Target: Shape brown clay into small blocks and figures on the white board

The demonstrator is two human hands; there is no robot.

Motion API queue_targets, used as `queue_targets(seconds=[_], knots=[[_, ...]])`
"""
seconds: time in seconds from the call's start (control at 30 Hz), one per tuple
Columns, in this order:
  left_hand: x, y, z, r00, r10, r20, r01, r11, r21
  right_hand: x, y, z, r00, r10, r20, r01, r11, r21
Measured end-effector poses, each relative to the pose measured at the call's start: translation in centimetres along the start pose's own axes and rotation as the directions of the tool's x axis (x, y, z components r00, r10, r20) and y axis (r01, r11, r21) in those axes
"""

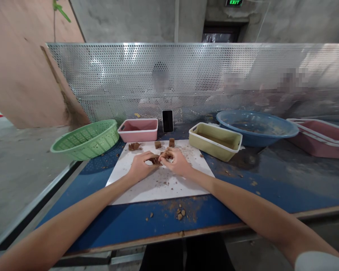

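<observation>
My left hand (141, 165) and my right hand (175, 162) meet over a white board (147, 188). Between their curled fingers is a piece of brown clay (156, 160), gripped from both sides and partly hidden by the fingers. Beyond the hands, two small brown clay blocks (158, 145) (171, 142) stand near the board's far edge. A rough clay lump (134, 146) lies to their left. Brown crumbs are scattered over the board around my hands.
Behind the board are a green basket (87, 148), a pink bin (138, 136), a phone (167, 121), a yellow-green bin (211, 149) holding something brown, and a blue basin (254, 139). Pink bins (322, 146) stand far right. Small clods (180, 215) lie near the table's front edge.
</observation>
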State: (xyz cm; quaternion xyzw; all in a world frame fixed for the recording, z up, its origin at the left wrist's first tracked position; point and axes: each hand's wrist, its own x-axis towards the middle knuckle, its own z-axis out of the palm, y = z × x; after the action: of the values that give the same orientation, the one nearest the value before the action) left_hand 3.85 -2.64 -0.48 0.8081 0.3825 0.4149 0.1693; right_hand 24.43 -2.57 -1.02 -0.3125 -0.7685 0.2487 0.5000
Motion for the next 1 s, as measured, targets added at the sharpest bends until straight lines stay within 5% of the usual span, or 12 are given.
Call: queue_targets(seconds=[0.13,0.27,0.43,0.53,0.73,1.0], knots=[[0.0,0.1,-0.1,1.000,-0.008,-0.007,0.008,1.000,-0.022,0.0,0.2,-0.1,0.996,0.018,-0.089,-0.019,1.000,-0.011],[0.0,0.1,0.0,1.000,0.007,0.001,-0.007,1.000,-0.018,-0.1,0.2,-0.1,1.000,-0.019,0.012,0.018,0.999,0.042],[-0.1,0.0,0.1,1.000,0.000,0.006,0.000,1.000,-0.020,0.0,0.5,0.0,0.996,0.027,-0.084,-0.025,0.999,0.022],[-0.1,0.0,0.1,1.000,0.021,0.007,-0.021,1.000,-0.013,0.0,0.6,-0.1,1.000,0.023,0.000,-0.023,0.999,0.044],[0.0,0.2,0.0,0.999,-0.042,-0.019,0.041,0.999,-0.036,-0.2,0.5,-0.8,0.998,-0.012,-0.063,0.002,0.988,-0.154],[0.4,-0.6,-0.3,0.985,-0.173,-0.020,0.163,0.956,-0.245,-0.8,0.1,-1.8,0.937,-0.234,0.261,0.322,0.869,-0.376]])
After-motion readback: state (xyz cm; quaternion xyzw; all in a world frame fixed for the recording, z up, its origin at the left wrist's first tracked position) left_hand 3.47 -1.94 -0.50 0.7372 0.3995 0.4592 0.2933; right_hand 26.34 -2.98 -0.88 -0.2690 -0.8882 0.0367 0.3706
